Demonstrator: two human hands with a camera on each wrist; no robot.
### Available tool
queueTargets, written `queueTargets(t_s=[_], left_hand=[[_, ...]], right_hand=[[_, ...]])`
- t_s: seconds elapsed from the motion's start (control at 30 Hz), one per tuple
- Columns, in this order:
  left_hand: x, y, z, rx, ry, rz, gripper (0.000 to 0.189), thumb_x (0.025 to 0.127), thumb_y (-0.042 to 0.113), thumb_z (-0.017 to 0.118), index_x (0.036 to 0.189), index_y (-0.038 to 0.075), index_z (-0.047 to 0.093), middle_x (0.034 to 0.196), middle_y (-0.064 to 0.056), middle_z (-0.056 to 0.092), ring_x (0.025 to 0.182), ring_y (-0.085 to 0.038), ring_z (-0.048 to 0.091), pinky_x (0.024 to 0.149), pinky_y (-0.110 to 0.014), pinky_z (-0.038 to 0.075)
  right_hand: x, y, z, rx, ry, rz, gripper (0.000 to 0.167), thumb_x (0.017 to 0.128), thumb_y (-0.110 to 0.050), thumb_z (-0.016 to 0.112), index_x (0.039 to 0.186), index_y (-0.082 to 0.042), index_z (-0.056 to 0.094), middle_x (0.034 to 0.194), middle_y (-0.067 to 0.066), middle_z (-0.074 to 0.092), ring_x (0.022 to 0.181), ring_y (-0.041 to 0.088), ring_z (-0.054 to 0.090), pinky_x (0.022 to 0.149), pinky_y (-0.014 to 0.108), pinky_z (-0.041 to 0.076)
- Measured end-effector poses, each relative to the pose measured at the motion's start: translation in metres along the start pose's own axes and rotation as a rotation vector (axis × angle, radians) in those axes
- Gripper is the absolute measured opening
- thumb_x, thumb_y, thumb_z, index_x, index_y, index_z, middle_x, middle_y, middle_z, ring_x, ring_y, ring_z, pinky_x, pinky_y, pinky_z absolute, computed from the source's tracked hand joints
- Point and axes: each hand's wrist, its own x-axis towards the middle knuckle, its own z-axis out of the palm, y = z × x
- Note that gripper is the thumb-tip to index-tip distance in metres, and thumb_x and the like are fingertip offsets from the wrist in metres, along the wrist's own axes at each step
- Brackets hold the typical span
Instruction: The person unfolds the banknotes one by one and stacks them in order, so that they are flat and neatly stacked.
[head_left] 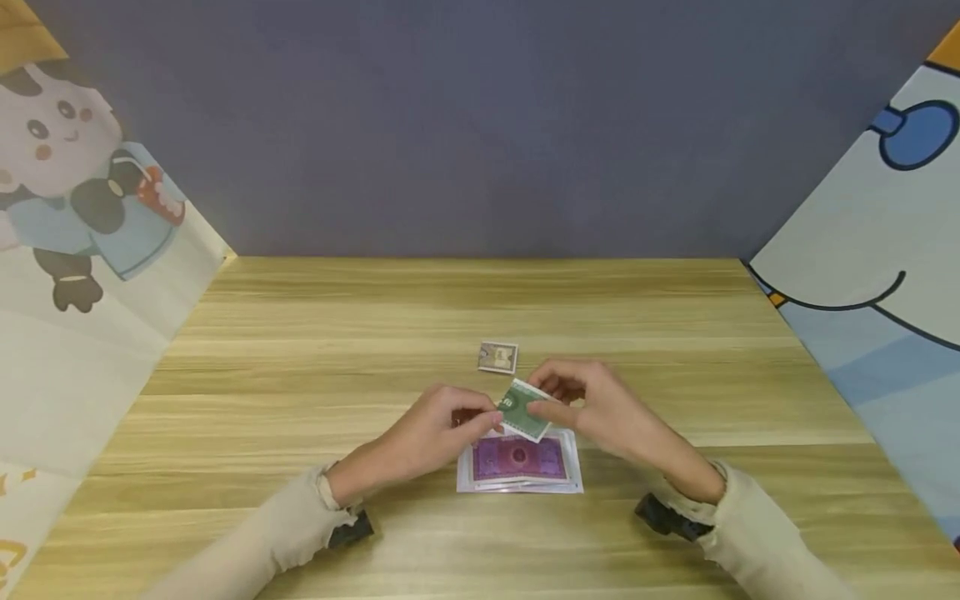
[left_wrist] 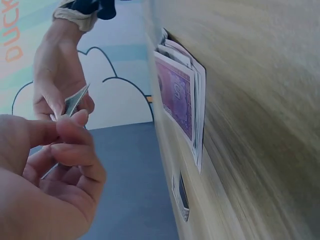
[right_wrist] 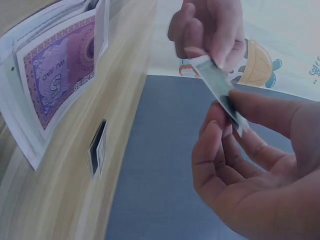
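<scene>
Between my two hands a small green banknote (head_left: 527,414), folded or creased, is held above the table. My left hand (head_left: 442,425) pinches its left edge between thumb and fingertips. At its right side my right hand (head_left: 588,408) pinches it, thumb on top and fingers curled behind. Right below lies a stack of flat notes with a purple banknote (head_left: 519,459) on top; the right wrist view shows "WU JIAO" on the purple banknote (right_wrist: 62,65). White sheets (head_left: 576,475) edge out beneath it. Farther back rests a small folded brownish note (head_left: 498,357).
A wood-grain table (head_left: 300,333) carries everything. Behind it rises a grey-blue panel (head_left: 480,125). Printed cartoon panels stand on the left (head_left: 90,208) and right (head_left: 847,225). Dark wrist devices show at the left cuff (head_left: 351,531) and right cuff (head_left: 671,518).
</scene>
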Motion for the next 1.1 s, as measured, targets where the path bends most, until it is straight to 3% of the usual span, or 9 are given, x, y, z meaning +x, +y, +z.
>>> queueTargets(t_s=[0.17,0.3,0.43,0.6,0.67,0.8,0.87,0.97,1.1], left_hand=[[-0.004,0.003,-0.004,-0.09,0.058,-0.043,0.021,0.102,0.025,0.059,0.092,0.015,0.075,0.064,-0.004,0.058,0.051,-0.009,0.047,0.044,-0.022,0.043],[-0.007,0.003,-0.007,-0.182,0.036,-0.072,0.022,0.101,0.027,0.059,0.094,0.014,0.075,0.062,-0.002,0.056,0.049,-0.009,0.046,0.043,-0.021,0.04],[-0.01,0.001,-0.008,-0.214,0.009,-0.063,0.024,0.103,0.025,0.057,0.09,0.012,0.074,0.062,-0.005,0.056,0.049,-0.01,0.046,0.043,-0.021,0.04],[-0.009,0.0,-0.01,-0.23,0.036,-0.047,0.034,0.105,0.024,0.052,0.077,0.009,0.064,0.063,-0.013,0.055,0.051,-0.011,0.047,0.045,-0.023,0.043],[-0.008,-0.001,-0.011,-0.264,0.036,-0.062,0.032,0.106,0.025,0.051,0.084,0.008,0.066,0.066,-0.013,0.055,0.052,-0.013,0.047,0.045,-0.022,0.042],[-0.006,-0.004,-0.012,-0.366,-0.038,-0.077,0.03,0.107,0.029,0.047,0.114,0.006,0.066,0.084,-0.013,0.063,0.066,-0.032,0.057,0.052,-0.028,0.05],[-0.004,-0.004,-0.01,-0.439,-0.097,-0.074,0.037,0.107,0.031,0.046,0.126,0.003,0.06,0.096,-0.015,0.066,0.077,-0.044,0.061,0.059,-0.037,0.057],[-0.003,-0.005,-0.007,-0.541,-0.171,-0.067,0.044,0.107,0.032,0.045,0.132,-0.002,0.053,0.107,-0.019,0.067,0.088,-0.055,0.061,0.068,-0.048,0.059],[-0.003,-0.005,-0.005,-0.598,-0.203,-0.075,0.045,0.107,0.031,0.044,0.134,-0.005,0.051,0.111,-0.021,0.066,0.095,-0.056,0.06,0.073,-0.049,0.059]], right_hand=[[-0.004,0.002,0.001,0.047,0.093,0.032,0.019,0.088,-0.018,0.077,0.104,-0.012,0.069,0.09,0.0,0.068,0.081,0.02,0.064,0.074,0.032,0.058],[-0.008,0.005,0.002,0.095,0.134,0.019,0.013,0.088,-0.016,0.076,0.099,-0.011,0.07,0.087,0.002,0.068,0.078,0.022,0.065,0.073,0.031,0.058],[-0.012,0.006,0.004,0.119,0.135,0.016,0.011,0.089,-0.014,0.075,0.098,-0.009,0.072,0.087,0.002,0.07,0.077,0.021,0.068,0.073,0.032,0.059],[-0.015,0.006,0.008,0.147,0.116,0.011,0.01,0.09,-0.011,0.073,0.099,-0.007,0.073,0.09,0.003,0.072,0.078,0.021,0.069,0.073,0.034,0.06],[-0.015,0.006,0.01,0.155,0.104,-0.003,0.009,0.091,-0.01,0.072,0.099,-0.008,0.074,0.09,0.002,0.072,0.078,0.021,0.069,0.072,0.034,0.06],[-0.014,0.004,0.013,0.157,0.087,-0.057,0.007,0.092,-0.009,0.071,0.098,-0.008,0.075,0.088,0.0,0.072,0.077,0.019,0.067,0.073,0.032,0.059],[-0.013,0.003,0.015,0.151,0.083,-0.081,0.007,0.091,-0.008,0.071,0.098,-0.009,0.075,0.088,-0.001,0.072,0.076,0.018,0.067,0.073,0.032,0.059],[-0.013,0.001,0.017,0.132,0.083,-0.103,0.008,0.091,-0.008,0.072,0.098,-0.009,0.075,0.089,-0.003,0.072,0.077,0.017,0.066,0.073,0.033,0.058],[-0.013,0.0,0.018,0.12,0.075,-0.111,0.009,0.091,-0.008,0.071,0.099,-0.01,0.075,0.09,-0.004,0.072,0.079,0.016,0.066,0.073,0.032,0.058]])
